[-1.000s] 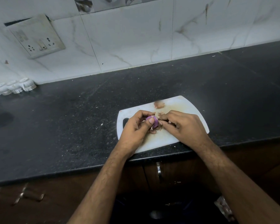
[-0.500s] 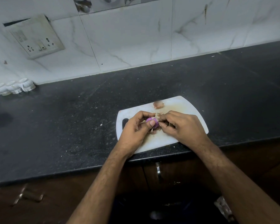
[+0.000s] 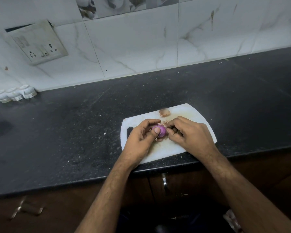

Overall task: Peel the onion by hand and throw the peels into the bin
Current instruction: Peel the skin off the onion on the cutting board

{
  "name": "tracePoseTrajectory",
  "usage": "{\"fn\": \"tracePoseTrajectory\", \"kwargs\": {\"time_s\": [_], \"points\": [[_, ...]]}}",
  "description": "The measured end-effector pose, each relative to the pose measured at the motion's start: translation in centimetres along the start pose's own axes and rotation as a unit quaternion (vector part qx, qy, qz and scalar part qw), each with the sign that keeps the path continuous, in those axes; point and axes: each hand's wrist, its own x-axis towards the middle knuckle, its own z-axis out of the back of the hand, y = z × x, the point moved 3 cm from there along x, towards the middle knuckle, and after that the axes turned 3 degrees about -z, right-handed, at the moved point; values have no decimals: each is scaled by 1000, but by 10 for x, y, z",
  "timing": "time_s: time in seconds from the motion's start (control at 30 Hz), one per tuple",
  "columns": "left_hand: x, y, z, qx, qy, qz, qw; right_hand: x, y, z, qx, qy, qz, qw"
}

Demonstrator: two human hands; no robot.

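small purple onion [image 3: 160,131] now mostly bare, gripped by left hand [image 3: 141,138] over white plastic cutting board [image 3: 196,115]. right hand [image 3: 190,133] fingers curled, still pinching at skin; what they hold unclear. loose papery peel [image 3: 164,112] near board's far edge, unbinned.

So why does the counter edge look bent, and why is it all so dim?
Head view: the wide-angle lens bows the counter edge and tilts the wall tiles; light is dim and bluish, without glare; the onion in the left hand and right hand over the cutting board is fairly sharp, while the lower-left corner smears.
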Motion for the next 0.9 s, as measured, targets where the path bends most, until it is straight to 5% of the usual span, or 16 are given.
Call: {"fn": "tracePoseTrajectory", "kwargs": {"time_s": [0.9], "points": [[-2,-4,2,-45,6,25,999,2,5,-4,1,106,8,994]]}}
